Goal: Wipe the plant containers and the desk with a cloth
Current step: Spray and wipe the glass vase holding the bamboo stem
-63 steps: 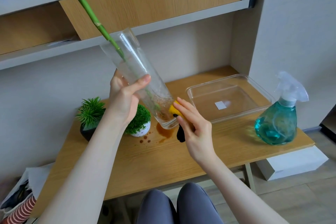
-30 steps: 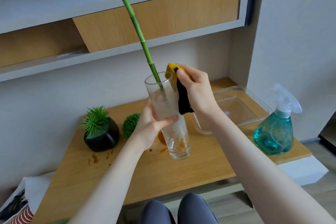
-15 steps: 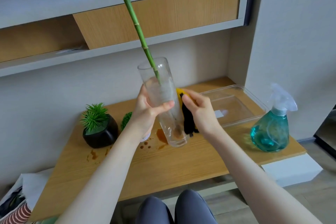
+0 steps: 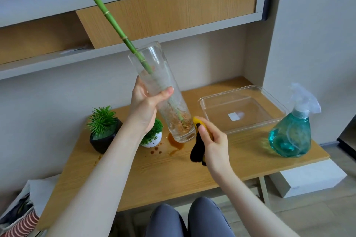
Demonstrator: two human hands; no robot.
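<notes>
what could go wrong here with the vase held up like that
The left hand alone grips the tilted glass vase above the desk; a slip could drop it onto the small white pot. The long bamboo stalk leans far out of the rim and might slide or lever the vase over. The right hand holds the cloth just above brown spills, which it could smear.

Clear glass vase (image 4: 161, 90) with green stalk (image 4: 107, 15) and orange-brown roots. Yellow-and-black cloth (image 4: 197, 144). Light wood-grain desk (image 4: 173, 175), brown stains (image 4: 173, 140). Teal spray bottle (image 4: 290, 132). Black pot (image 4: 104, 140); white speckled pot (image 4: 151, 141). Red-and-white striped fabric (image 4: 21, 225).
</notes>
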